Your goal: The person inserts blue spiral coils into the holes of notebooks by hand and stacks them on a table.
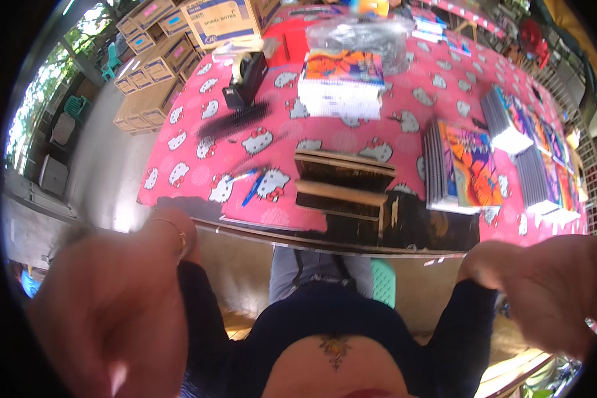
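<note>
Both my hands are raised close to the camera, in front of the table's near edge. My left hand (113, 305) is large and blurred at the lower left; its fingers cannot be made out. My right hand (554, 288) is at the lower right, with its fingers running into the dark rim of the picture. I see nothing held in either one. Between them on the table lies a dark wooden block jig (343, 182) with lighter edges. Blue pens (252, 189) lie left of it. To its right is a stack of colourful spiral notebooks (467, 166).
A pink cat-patterned cloth (272, 209) covers the table, worn dark at the front edge. Farther back are a black tape dispenser (245, 79), a dark brush (235, 123), another notebook stack (341, 83) and clear plastic (385, 36). Cardboard boxes (162, 63) stand on the left floor.
</note>
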Demonstrator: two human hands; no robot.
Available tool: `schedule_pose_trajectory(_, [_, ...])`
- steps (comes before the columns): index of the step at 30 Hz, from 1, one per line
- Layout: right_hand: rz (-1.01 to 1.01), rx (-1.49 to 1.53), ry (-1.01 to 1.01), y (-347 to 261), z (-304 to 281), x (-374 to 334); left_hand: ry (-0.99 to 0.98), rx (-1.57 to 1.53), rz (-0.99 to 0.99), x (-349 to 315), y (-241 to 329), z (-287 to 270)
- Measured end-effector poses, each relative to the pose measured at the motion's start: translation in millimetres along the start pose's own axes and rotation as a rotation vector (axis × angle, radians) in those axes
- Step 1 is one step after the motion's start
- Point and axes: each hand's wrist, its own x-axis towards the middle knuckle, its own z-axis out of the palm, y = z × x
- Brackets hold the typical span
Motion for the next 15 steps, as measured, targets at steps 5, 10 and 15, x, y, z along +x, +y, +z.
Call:
schedule_pose_trajectory(5, [0.714, 0.117, -0.385, 4, 85, -113, -0.298, 0.143, -0.534, -123, -123, 26])
schedule_pose_trajectory(10, [0.892, -0.106, -0.752, -4, 126, -215, -0.73, 0.177, -0.449, -250, -247, 129])
schedule_pose_trajectory(15, [0.896, 0.036, -0.683, -6, 134, -212, -0.856, 0.54, -0.279, -320, -299, 130])
